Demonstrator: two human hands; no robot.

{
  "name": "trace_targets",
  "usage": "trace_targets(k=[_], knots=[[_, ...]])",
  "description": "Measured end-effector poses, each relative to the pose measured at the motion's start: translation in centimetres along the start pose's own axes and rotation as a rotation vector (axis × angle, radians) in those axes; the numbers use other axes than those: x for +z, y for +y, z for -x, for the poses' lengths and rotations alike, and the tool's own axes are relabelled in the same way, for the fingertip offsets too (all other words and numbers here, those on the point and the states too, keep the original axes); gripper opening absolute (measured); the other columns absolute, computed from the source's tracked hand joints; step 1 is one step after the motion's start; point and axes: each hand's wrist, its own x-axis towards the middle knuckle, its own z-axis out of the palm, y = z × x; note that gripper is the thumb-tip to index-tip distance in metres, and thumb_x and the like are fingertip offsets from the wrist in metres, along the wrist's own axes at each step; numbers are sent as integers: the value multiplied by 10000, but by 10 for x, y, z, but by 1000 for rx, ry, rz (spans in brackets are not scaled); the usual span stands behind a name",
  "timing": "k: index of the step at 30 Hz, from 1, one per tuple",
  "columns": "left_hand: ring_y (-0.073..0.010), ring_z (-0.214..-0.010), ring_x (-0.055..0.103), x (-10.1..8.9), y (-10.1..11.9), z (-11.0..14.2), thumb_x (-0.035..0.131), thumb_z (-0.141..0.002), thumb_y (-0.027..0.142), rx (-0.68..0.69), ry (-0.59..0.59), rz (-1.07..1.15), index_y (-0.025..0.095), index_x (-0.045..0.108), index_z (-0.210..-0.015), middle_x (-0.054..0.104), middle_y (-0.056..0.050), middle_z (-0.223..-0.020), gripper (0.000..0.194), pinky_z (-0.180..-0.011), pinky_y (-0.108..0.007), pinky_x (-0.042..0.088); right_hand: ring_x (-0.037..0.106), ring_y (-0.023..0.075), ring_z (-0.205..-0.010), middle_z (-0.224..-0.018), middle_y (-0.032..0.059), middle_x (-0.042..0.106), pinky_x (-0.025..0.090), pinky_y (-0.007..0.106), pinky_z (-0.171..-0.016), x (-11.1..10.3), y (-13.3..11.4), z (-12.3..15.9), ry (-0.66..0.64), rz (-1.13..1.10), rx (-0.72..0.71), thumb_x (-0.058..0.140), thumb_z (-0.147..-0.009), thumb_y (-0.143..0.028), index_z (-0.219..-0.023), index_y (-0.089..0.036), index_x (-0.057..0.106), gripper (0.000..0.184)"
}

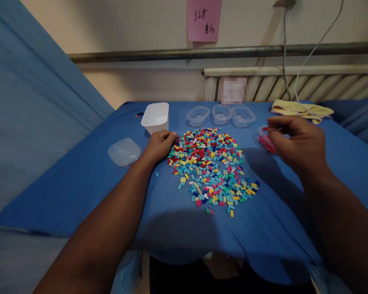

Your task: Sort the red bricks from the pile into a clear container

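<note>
Blue cloth [79,196] spreads out below a radiator [257,83], with mixed bricks [208,163] heaped at its middle and a clear tub [259,134] of red ones to the right. The right hand [299,145] hovers by that tub, wrist bent inward, thumb and fingertips pinching what seems to be a red brick [266,128], though the hand hides some of it. So small a piece is best held lightly by its sides, low, so a slip lands inside. At the heap's left edge rests the left hand [159,145], fingers curled; whether it grips anything, I cannot tell.
</note>
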Motion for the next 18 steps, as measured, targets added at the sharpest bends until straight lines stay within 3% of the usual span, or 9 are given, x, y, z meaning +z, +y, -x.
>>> trace_targets(k=[2, 4, 7, 9, 14, 18], knots=[[-144, -611, 414, 0, 0, 0, 604, -925, 611, 6, 1, -2, 186, 656, -723, 519, 7, -625, 474, -575, -294, 296, 759, 309, -866, -1115, 127, 823, 634, 530, -863, -13, 20, -7, 53, 156, -12, 692, -971, -253, -1175, -259, 825, 244], [-144, -616, 412, 0, 1, 0, 604, -925, 619, 8, -2, -2, 185, 662, -727, 521, 7, -628, 481, -575, -292, 296, 758, 371, -997, -1137, 153, 809, 618, 615, -950, -19, 36, -10, -6, 257, -30, 653, -995, -265, -1185, -262, 814, 249], [-143, -618, 410, 0, 2, 0, 602, -922, 618, 5, -2, -1, 181, 661, -724, 515, 7, -630, 483, -575, -290, 290, 751, 395, -1090, -1113, 160, 813, 609, 636, -988, -11, 39, -6, -52, 269, -84, 657, -1002, -289, -1158, -240, 807, 222], [-141, -618, 406, 0, 2, 0, 603, -921, 608, 3, 0, -6, 180, 660, -721, 505, 9, -626, 476, -579, -290, 291, 765, 357, -1081, -1120, 141, 826, 617, 581, -990, 3, 28, 2, -115, 191, -160, 654, -1018, -298, -1151, -234, 805, 211], [-150, -635, 441, 0, 1, 1, 603, -926, 614, 6, 6, -5, 177, 678, -738, 547, -2, -641, 481, -592, -291, 306, 789, 289, -1094, -1175, 95, 843, 630, 474, -986, 44, -22, 28, -528, -115, -386, 638, -1068, -267, -1220, -265, 790, 215], [-152, -630, 448, 0, 3, 2, 605, -931, 606, -3, 0, -18, 175, 694, -748, 559, -6, -643, 477, -592, -299, 304, 767, 270, -1175, -1251, 104, 827, 606, 474, -1060, 74, -47, 39, -733, -247, -520, 578, -1100, -199, -1334, -234, 744, 289]])
